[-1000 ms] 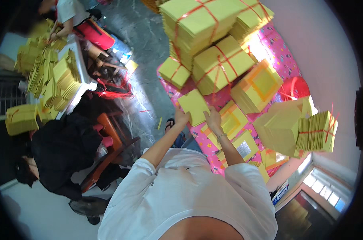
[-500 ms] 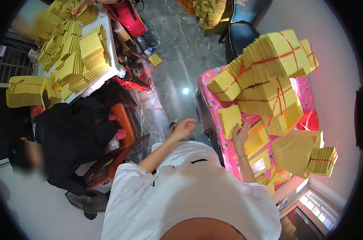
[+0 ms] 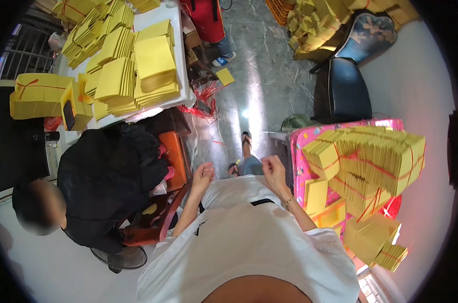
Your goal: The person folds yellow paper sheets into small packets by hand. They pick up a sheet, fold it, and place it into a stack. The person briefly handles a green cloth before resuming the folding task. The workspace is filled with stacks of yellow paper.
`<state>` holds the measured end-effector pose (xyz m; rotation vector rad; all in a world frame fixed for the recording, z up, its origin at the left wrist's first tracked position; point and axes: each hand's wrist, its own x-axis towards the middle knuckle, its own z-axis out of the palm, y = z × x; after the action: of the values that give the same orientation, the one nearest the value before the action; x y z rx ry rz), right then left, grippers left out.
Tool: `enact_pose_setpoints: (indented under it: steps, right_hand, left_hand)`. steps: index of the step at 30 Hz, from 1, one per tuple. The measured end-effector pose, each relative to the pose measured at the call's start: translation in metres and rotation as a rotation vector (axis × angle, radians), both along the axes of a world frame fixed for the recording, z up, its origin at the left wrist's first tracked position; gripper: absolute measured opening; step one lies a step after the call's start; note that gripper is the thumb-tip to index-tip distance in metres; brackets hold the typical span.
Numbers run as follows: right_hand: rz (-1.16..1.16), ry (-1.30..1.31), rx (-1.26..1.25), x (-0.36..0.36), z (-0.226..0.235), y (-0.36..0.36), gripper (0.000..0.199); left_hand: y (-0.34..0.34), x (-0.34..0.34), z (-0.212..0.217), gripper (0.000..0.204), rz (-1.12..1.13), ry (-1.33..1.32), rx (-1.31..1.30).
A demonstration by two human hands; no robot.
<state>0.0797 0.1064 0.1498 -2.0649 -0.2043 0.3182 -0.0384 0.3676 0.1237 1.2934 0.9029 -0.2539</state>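
My left hand (image 3: 203,177) hangs in the air over the floor in front of my waist, its fingers loosely bent and nothing visible in them. My right hand (image 3: 275,173), with a bracelet on its wrist, is likewise raised, fingers half curled and partly apart, holding nothing I can see. It is nearest to the pink patterned table (image 3: 298,151) at the right, but not touching it. On that table stand thick bundles of yellow paper (image 3: 365,156) bound with red string. A flat yellow stack (image 3: 316,196) and a yellow open tray-like piece (image 3: 334,214) lie nearer me.
At the left, a white-topped table (image 3: 166,22) bears piles of folded yellow paper (image 3: 115,81). A person in black (image 3: 102,187) sits by an orange chair (image 3: 174,161). Ahead right is a dark chair (image 3: 347,88). Red string (image 3: 206,98) lies near the left table.
My right hand has left the yellow pieces on the pink table and come toward my waist. My left hand has drawn lower and leftward. My view has turned, shifting both tables.
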Motion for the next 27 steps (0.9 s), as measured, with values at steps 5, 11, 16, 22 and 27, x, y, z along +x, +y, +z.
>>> enact_pose_setpoints:
  steps: [5, 11, 16, 22, 27]
  right_hand:
    - [0.083, 0.043, 0.023, 0.098, -0.022, 0.055, 0.008]
    - [0.109, 0.116, 0.086, 0.201, -0.053, 0.105, 0.011]
    - [0.1, 0.039, -0.007, 0.292, -0.12, 0.131, 0.013]
    - [0.097, -0.015, -0.207, 0.396, -0.247, 0.158, 0.016]
    - [0.269, -0.078, -0.38, 0.457, -0.401, 0.182, 0.017]
  left_hand:
    - [0.001, 0.089, 0.041, 0.033, 0.112, -0.115, 0.018]
    - [0.016, 0.156, 0.042, 0.03, -0.058, -0.231, 0.289]
    - [0.049, 0.23, 0.035, 0.027, -0.175, -0.134, 0.305]
    - [0.079, 0.328, -0.033, 0.03, -0.261, -0.185, 0.264]
    - [0.063, 0.373, -0.12, 0.024, -0.18, -0.212, 0.188]
